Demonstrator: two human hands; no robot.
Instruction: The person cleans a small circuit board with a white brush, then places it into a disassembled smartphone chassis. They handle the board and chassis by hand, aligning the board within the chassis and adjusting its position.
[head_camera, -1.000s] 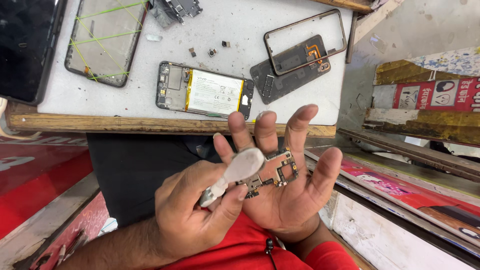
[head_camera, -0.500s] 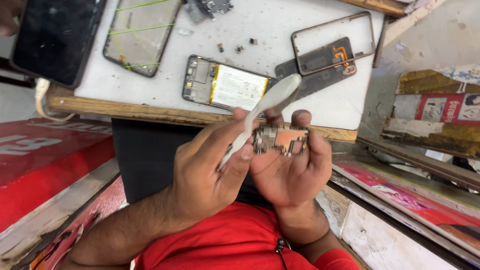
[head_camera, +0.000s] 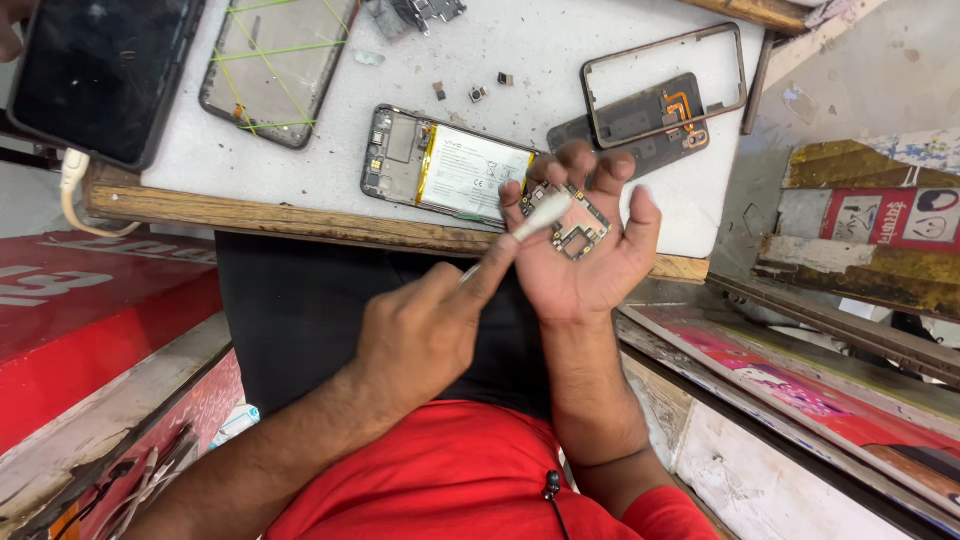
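Two hands busy here: right hand (head_camera: 590, 250) lies open, palm up, cradling a small circuit board (head_camera: 568, 222); left hand (head_camera: 420, 335) pinches a white tool (head_camera: 535, 215), probably a brush, against it.

You sit at a phone-repair bench: beyond your hands, an opened phone with exposed battery (head_camera: 447, 168), a bare frame (head_camera: 664, 75), loose small parts (head_camera: 478, 93) and a glass panel (head_camera: 275, 66) cover the worn white worktop (head_camera: 560, 50).

A small green-and-gold circuit board (head_camera: 570, 222) lies flat on an open palm, a white plastic tool's (head_camera: 535, 217) tip resting across it, just past the tabletop's (head_camera: 300, 215) near edge
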